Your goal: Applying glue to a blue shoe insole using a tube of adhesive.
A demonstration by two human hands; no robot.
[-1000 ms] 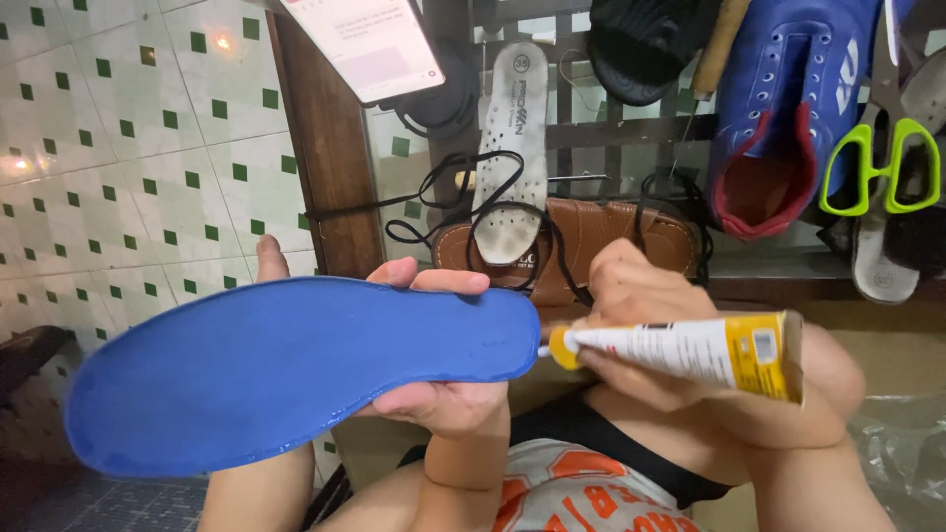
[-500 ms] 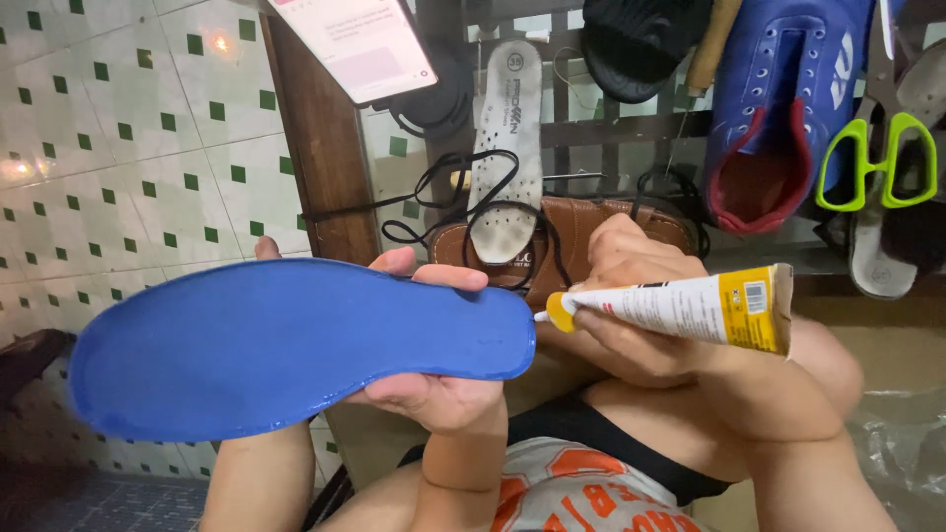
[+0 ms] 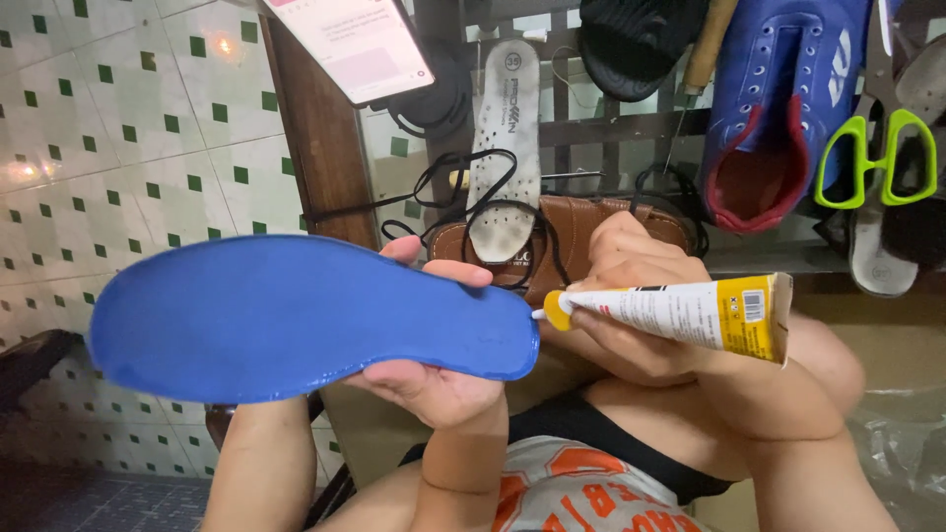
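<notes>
A blue shoe insole (image 3: 296, 315) lies flat across my left hand (image 3: 434, 379), which holds it from below with the thumb and fingertips curled over its far edge. My right hand (image 3: 631, 305) grips a white and yellow glue tube (image 3: 680, 315). The tube's yellow nozzle touches the insole's right end. The insole's surface looks wet and shiny.
Ahead lies a brown leather shoe (image 3: 562, 241) with a white insole (image 3: 503, 148) and black laces on it. A blue and red sneaker (image 3: 778, 108), green-handled scissors (image 3: 872, 158), a black sandal (image 3: 631, 39) and a phone (image 3: 350, 44) sit farther back. Tiled floor lies to the left.
The insole and the tube have shifted slightly; the nozzle has moved from the insole's end edge closer onto its right tip. Both hands keep their grips.
</notes>
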